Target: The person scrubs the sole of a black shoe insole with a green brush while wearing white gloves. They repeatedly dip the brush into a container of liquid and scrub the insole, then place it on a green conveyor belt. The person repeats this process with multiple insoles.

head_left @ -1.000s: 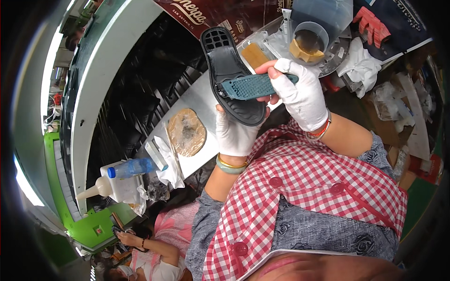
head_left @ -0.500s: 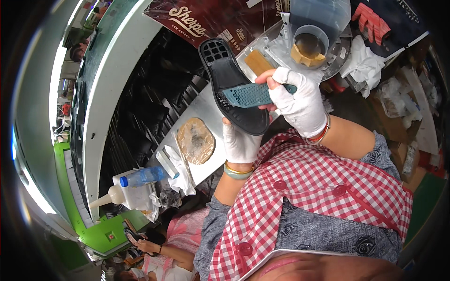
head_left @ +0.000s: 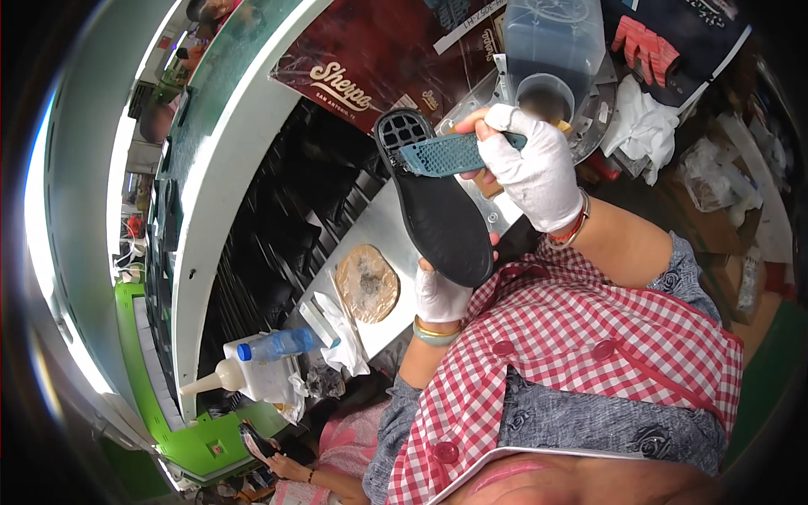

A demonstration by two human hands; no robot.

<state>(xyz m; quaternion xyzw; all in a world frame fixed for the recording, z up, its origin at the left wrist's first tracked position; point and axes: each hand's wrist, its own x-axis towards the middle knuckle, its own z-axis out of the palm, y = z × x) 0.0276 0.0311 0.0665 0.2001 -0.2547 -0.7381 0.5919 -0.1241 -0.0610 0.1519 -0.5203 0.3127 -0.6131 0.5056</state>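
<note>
A black shoe sole (head_left: pixel 446 210) is held up over the workbench, its open-celled heel end pointing away from me. My left hand (head_left: pixel 442 296), in a white fingerless glove, grips the near end from below, with part of the fingers hidden behind the sole. My right hand (head_left: pixel 534 168), gloved the same way, is closed around a flat teal brush (head_left: pixel 442 156) with a pitted surface. The brush tip touches the sole's left edge beside the heel cells, where a dark, wet-looking patch shows.
A plastic cup (head_left: pixel 545 99) stands by a bluish clear container (head_left: pixel 551 42). Nearby lie a red glove (head_left: pixel 644 50) and white crumpled cloth (head_left: pixel 644 126). A plastic-wrapped tan disc (head_left: pixel 368 284), water bottle (head_left: pixel 282 343) and spouted white jug (head_left: pixel 240 374) sit left. A co-worker's hand (head_left: pixel 286 467) holds a sole.
The brush has gone from the sole's middle to its heel end. The sole has shifted nearer and right, and its face has turned slightly. The whole view has swung a little.
</note>
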